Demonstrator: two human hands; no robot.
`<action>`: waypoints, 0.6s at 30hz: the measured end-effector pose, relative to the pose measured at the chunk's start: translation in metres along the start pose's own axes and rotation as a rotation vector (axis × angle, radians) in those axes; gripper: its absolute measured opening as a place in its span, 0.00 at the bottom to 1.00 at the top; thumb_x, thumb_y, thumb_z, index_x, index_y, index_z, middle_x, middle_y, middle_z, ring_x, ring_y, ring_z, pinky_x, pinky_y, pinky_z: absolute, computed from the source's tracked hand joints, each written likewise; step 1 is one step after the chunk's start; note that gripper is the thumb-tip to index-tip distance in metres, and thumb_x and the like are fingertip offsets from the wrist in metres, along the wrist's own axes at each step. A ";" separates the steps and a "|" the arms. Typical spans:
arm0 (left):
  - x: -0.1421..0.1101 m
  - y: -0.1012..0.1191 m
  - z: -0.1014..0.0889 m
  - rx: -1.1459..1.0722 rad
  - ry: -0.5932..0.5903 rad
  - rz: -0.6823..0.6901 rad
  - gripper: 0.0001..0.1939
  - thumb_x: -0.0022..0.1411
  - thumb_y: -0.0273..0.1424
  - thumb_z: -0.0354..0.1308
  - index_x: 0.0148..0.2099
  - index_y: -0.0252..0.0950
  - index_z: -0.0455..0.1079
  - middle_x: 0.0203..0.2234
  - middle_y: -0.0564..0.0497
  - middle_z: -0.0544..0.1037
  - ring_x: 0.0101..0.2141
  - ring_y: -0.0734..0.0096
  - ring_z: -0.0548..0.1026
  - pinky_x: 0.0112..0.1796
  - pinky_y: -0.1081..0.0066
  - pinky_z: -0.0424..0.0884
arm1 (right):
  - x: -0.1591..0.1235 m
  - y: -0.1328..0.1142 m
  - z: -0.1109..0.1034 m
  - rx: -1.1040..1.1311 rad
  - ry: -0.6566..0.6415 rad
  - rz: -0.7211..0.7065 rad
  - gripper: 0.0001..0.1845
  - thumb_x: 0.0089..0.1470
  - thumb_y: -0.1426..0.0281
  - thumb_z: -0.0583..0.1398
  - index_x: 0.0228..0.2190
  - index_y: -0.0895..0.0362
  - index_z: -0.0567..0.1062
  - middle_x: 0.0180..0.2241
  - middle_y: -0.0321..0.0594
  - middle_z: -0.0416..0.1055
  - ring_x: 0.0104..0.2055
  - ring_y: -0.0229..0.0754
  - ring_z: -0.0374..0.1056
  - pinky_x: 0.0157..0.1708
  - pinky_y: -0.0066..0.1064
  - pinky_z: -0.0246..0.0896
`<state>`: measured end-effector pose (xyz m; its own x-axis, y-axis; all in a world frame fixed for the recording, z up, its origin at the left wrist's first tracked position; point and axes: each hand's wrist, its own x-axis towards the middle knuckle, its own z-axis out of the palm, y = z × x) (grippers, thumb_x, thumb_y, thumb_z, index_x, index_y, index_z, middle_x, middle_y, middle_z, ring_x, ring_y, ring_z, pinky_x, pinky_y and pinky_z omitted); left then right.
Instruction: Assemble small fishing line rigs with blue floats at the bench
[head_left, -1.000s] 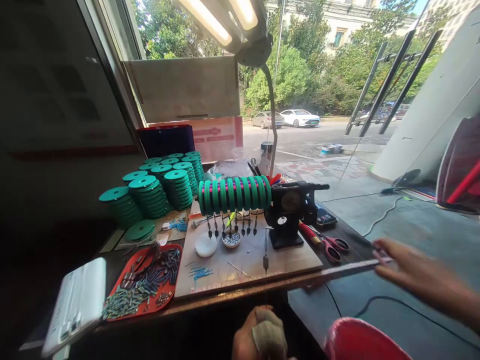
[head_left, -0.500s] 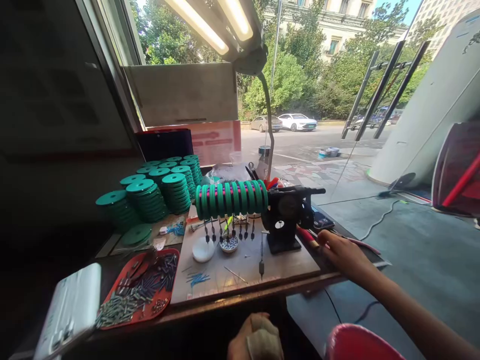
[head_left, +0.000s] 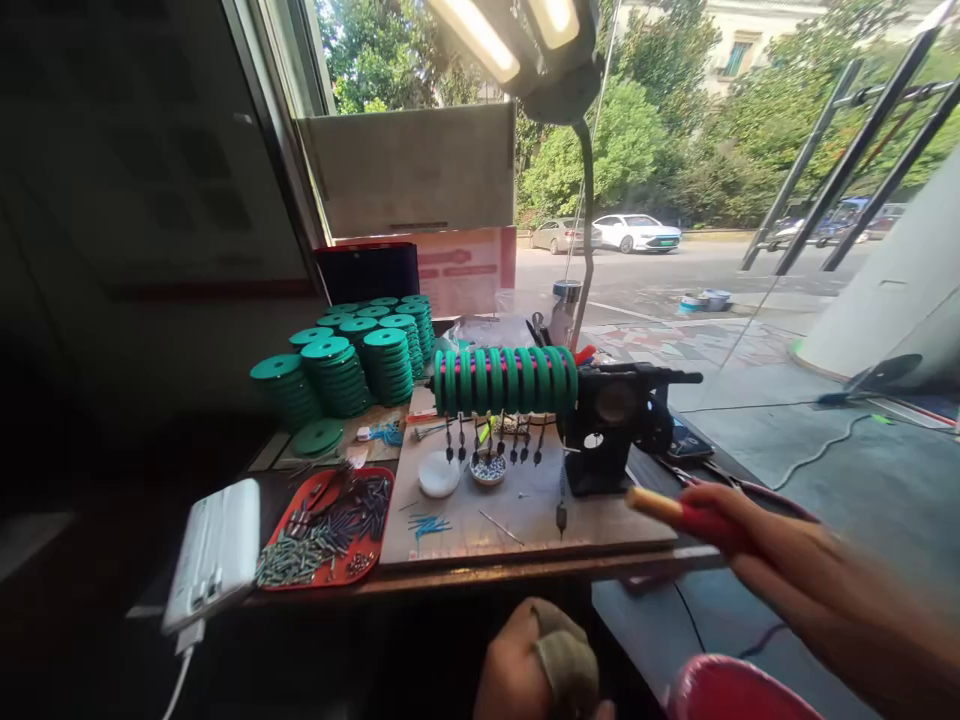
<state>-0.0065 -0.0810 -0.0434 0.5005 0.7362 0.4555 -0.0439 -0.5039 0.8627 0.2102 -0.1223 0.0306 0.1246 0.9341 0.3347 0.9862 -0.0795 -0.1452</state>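
My right hand (head_left: pixel 795 560), blurred, is closed round a red stick-like tool with a tan end (head_left: pixel 656 505), raised over the table's right edge. The tool's exact kind is unclear. My left hand (head_left: pixel 514 665), a greenish cloth wrap (head_left: pixel 564 660) around part of it, is closed below the table's front edge; its fingertips are hidden. Beyond it, a black stand (head_left: pixel 600 430) carries a row of green spools (head_left: pixel 506 380) on its bar. Small dark weights hang beneath the spools, and one dark weight (head_left: pixel 561 516) hangs nearer to me.
Stacked green spools (head_left: pixel 326 375) stand at the left. A red tray (head_left: pixel 386 530) holds small metal parts and tubes, beside a white power bank (head_left: pixel 217 545). On the board are a white dish (head_left: pixel 439 474), a bowl of beads (head_left: pixel 487 472) and blue pieces (head_left: pixel 430 525).
My right hand reached left onto the table, took hold of the red and tan tool beside the scissors and lifted it. My left hand stays low and closed. The view has shifted.
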 end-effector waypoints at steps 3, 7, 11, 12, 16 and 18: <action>0.012 0.023 -0.010 0.401 -0.081 0.263 0.08 0.47 0.23 0.54 0.19 0.38 0.67 0.19 0.48 0.70 0.23 0.69 0.65 0.22 0.73 0.59 | -0.003 -0.051 -0.014 -0.054 0.110 -0.377 0.20 0.49 0.73 0.52 0.46 0.54 0.67 0.34 0.41 0.73 0.30 0.46 0.68 0.31 0.36 0.58; 0.054 0.071 -0.046 0.764 -0.340 0.272 0.10 0.40 0.17 0.53 0.20 0.37 0.70 0.17 0.48 0.71 0.22 0.65 0.68 0.26 0.69 0.62 | 0.036 -0.080 -0.027 -0.129 -0.028 -0.600 0.08 0.45 0.79 0.57 0.27 0.55 0.72 0.23 0.38 0.70 0.25 0.42 0.64 0.25 0.32 0.52; 0.103 0.087 -0.075 -0.061 -0.488 -0.047 0.09 0.46 0.28 0.52 0.24 0.31 0.74 0.19 0.53 0.72 0.24 0.71 0.71 0.29 0.72 0.65 | 0.066 -0.064 -0.039 0.464 -0.465 -0.531 0.06 0.52 0.74 0.54 0.27 0.55 0.70 0.26 0.32 0.66 0.29 0.37 0.62 0.29 0.26 0.53; 0.109 0.083 -0.076 -0.128 -0.433 -0.060 0.15 0.50 0.32 0.48 0.24 0.29 0.73 0.17 0.55 0.70 0.23 0.76 0.69 0.27 0.73 0.64 | 0.069 -0.059 -0.039 0.644 -0.517 -0.420 0.05 0.52 0.74 0.53 0.29 0.55 0.69 0.26 0.31 0.65 0.29 0.36 0.61 0.29 0.25 0.53; 0.102 0.053 -0.052 -0.396 -0.210 -0.089 0.08 0.48 0.27 0.54 0.30 0.33 0.73 0.23 0.49 0.75 0.28 0.65 0.73 0.31 0.68 0.68 | 0.069 -0.050 -0.029 1.089 -0.571 -0.118 0.08 0.44 0.76 0.52 0.29 0.56 0.67 0.27 0.32 0.63 0.31 0.37 0.61 0.30 0.25 0.56; 0.086 0.041 -0.034 -0.266 -0.063 0.046 0.12 0.46 0.22 0.55 0.35 0.35 0.73 0.32 0.46 0.76 0.34 0.61 0.73 0.37 0.65 0.69 | 0.070 -0.052 -0.028 1.011 -0.583 -0.131 0.08 0.45 0.74 0.52 0.29 0.55 0.69 0.29 0.33 0.66 0.33 0.38 0.63 0.31 0.25 0.56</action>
<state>0.0055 -0.0235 0.0385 0.5455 0.6813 0.4881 -0.2889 -0.3938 0.8726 0.1709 -0.0623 0.0882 -0.2988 0.9536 -0.0375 0.4197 0.0961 -0.9026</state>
